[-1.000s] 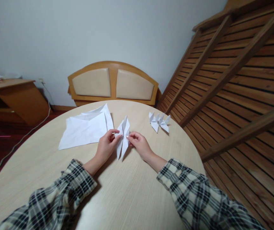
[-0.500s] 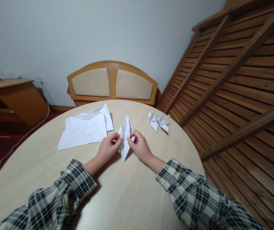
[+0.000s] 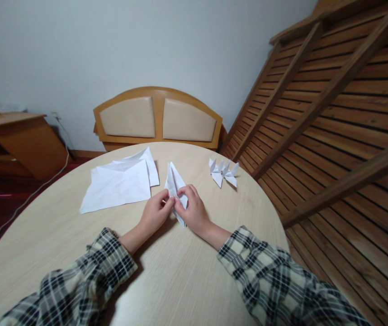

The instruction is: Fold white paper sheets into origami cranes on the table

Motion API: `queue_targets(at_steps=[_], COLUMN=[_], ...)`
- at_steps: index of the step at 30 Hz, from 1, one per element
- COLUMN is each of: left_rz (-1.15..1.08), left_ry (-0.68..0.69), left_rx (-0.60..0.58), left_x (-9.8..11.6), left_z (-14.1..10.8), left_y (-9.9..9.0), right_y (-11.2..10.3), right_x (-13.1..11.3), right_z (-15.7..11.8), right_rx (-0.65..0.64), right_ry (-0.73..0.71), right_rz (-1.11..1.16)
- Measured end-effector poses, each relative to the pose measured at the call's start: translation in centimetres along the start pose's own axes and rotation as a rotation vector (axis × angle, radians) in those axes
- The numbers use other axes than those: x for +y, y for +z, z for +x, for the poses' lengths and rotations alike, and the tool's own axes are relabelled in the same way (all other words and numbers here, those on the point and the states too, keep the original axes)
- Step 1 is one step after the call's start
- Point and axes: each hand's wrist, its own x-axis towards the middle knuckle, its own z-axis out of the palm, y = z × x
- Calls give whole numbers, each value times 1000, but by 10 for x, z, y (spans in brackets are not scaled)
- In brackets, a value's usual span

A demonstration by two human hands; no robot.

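A white folded paper [image 3: 175,179], long and pointed at both ends, is held just over the middle of the round table [image 3: 167,271]. My left hand [image 3: 156,210] pinches its left side between thumb and fingers. My right hand [image 3: 194,210] grips the right side, its thumb close to the left thumb at the paper's centre. Part of the lower half is covered by my fingers. To the right sit folded paper cranes [image 3: 224,173], close together. Left of my hands lie loose white paper sheets [image 3: 117,185], overlapping.
Beyond the table's far edge stands a wooden headboard [image 3: 158,115] with two padded panels. A slatted wooden frame [image 3: 333,117] leans along the right side. At the far left are a wooden desk [image 3: 27,145] and a white cable [image 3: 27,201] on the floor.
My hands have drawn closer together at the paper's centre. The folded paper has turned, its top tip now further left and its lower tip further right.
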Motion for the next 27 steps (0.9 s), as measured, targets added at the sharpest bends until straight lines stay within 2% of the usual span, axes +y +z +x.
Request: queue_targets(at_steps=[8, 14, 24, 27], left_rz=[-99, -290, -291, -269], left_ry=[-22, -75, -100, -75], left_rx=[-5, 18, 88, 72], left_x=[-5, -11, -6, -9], left_z=[1, 3, 7, 7], left_y=[0, -2, -3, -2], right_y=[-4, -6, -9, -8], right_x=[-2, -2, -4, -2], right_z=[-4, -5, -4, -4], right_rx=[-91, -151, -236, -209], right_ry=[-29, -36, -97, -77], right_rz=[-54, -56, -27, 39])
